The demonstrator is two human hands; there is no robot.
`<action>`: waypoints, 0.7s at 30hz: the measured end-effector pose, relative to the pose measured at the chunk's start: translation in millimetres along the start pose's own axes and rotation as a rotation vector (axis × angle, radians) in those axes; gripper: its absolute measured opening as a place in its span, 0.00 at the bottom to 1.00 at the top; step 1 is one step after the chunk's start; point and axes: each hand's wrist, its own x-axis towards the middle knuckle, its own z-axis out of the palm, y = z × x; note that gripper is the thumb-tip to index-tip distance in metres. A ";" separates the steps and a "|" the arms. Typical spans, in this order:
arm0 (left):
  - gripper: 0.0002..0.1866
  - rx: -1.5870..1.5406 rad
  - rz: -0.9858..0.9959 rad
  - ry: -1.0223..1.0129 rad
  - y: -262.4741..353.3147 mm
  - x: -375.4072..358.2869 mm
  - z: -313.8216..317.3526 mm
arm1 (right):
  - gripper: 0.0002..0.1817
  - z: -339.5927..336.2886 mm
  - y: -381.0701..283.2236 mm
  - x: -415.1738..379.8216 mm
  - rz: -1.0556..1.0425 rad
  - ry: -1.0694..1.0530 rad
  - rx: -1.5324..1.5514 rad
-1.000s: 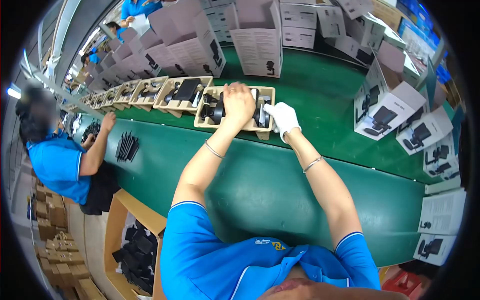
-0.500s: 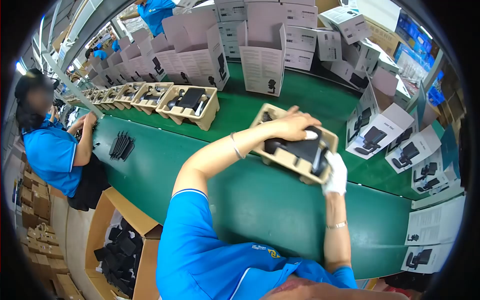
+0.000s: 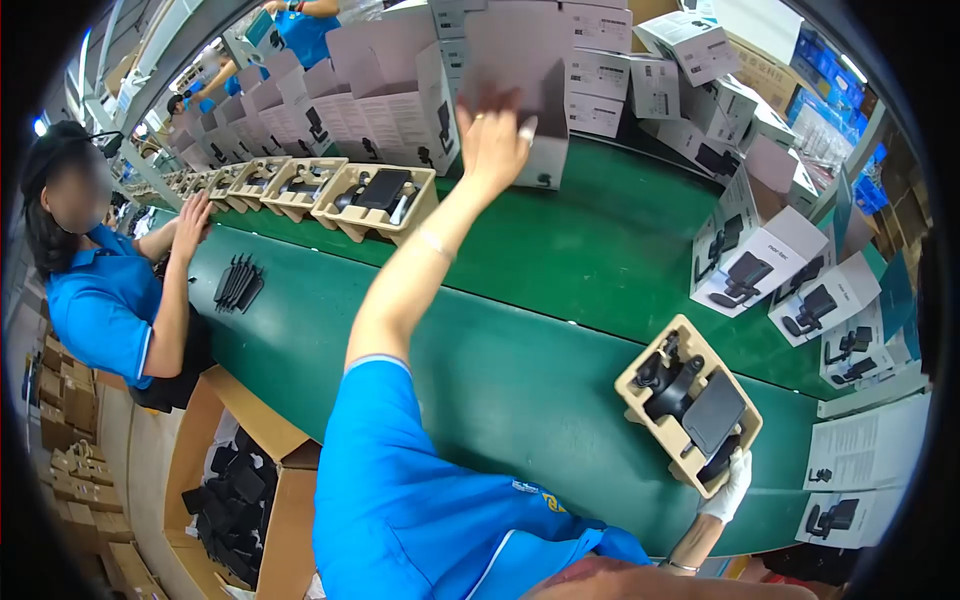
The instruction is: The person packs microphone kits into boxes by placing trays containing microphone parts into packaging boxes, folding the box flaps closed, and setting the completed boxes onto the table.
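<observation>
One loaded tray [image 3: 660, 432] extends forward-left — near end in gloved right fingers [image 3: 740, 470].

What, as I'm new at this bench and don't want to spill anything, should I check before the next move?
1. Right hand has the tray: ok, the gloved hand holds its near end.
2. Black parts inside the tray: ok, they lie within its rim.
3. Every part present: cannot tell, some are partly hidden.
4. Tray fully supported by the bench: cannot tell, it is over the bench but contact underneath is hidden.
5. Left hand on the tall box: cannot tell, it is blurred in front of it.
6. Box flap up: ok, it stands raised.
</observation>
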 end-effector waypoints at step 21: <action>0.19 -0.930 -0.028 -0.258 77.5 -138.8 -11.5 | 0.32 -12.0 21.3 -23.1 0.273 0.240 0.465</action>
